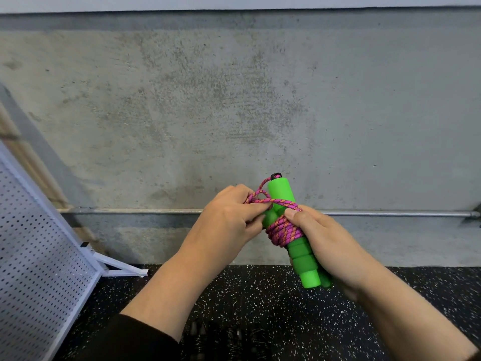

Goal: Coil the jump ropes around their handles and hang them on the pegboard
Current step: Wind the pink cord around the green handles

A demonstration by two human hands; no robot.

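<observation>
- Rope [283, 229]: pink-and-orange braided cord, wound in a tight band of turns around the middle of the paired green handles [303, 259]. The bundle is held in the air in front of the concrete wall [234, 100], above the speckled floor [260, 295].
- Handles: two green foam grips side by side, tilted with the black-capped top toward 11 o'clock and the butt ends toward 5 o'clock. Foam looks soft, ribbed and grippy; judged light and unlikely to slip.
- Right hand [328, 246]: fingers closed around the lower part of the handles, thumb pressing on the top turn of the coil at roughly 10 o'clock from the palm. Judged to be pinning the wraps so they do not loosen.
- Left hand [229, 217]: fingers closed, pinching the loose end of the cord where it forms a small loop at 9 o'clock from the handle top. Judged to be tucking or finishing the tail.
- Handling note: cord is limp and springy; coil will likely unwind if thumb pressure comes off before the tail is locked. Best hold is across coil and handles together, not on the cord alone.
- Pegboard [39, 243]: white perforated panel standing on its frame at 8 o'clock from the hands, well apart. No hooks can be made out on it.
- Hanging not yet done.
</observation>
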